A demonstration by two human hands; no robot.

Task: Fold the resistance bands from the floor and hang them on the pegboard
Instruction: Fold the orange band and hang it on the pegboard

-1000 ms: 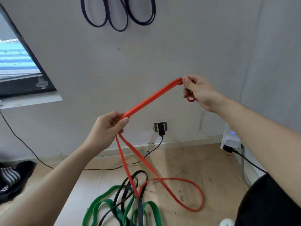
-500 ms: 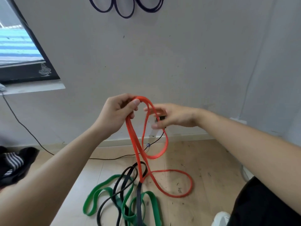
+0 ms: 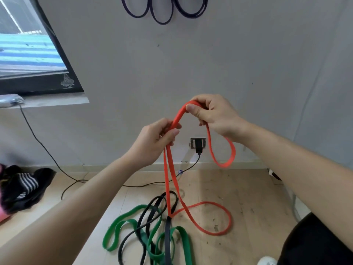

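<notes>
Both hands hold an orange resistance band in front of the wall. My left hand grips two strands that run down to a loop lying on the floor. My right hand, slightly higher, pinches the band's folded top; a short loop hangs below that hand. A green band and a black band lie tangled on the wooden floor below. Dark purple bands hang on the wall at the top edge; their pegs are out of view.
A wall socket with a black plug sits behind the bands, its cable trailing along the floor. Dark clothing lies at the left. A window with a sill fills the upper left. My black-clad leg is at lower right.
The right hand first came in to meet the left, folding the stretched band. It has since lifted a little up and right, now pinching the folded top with a short loop hanging under it.
</notes>
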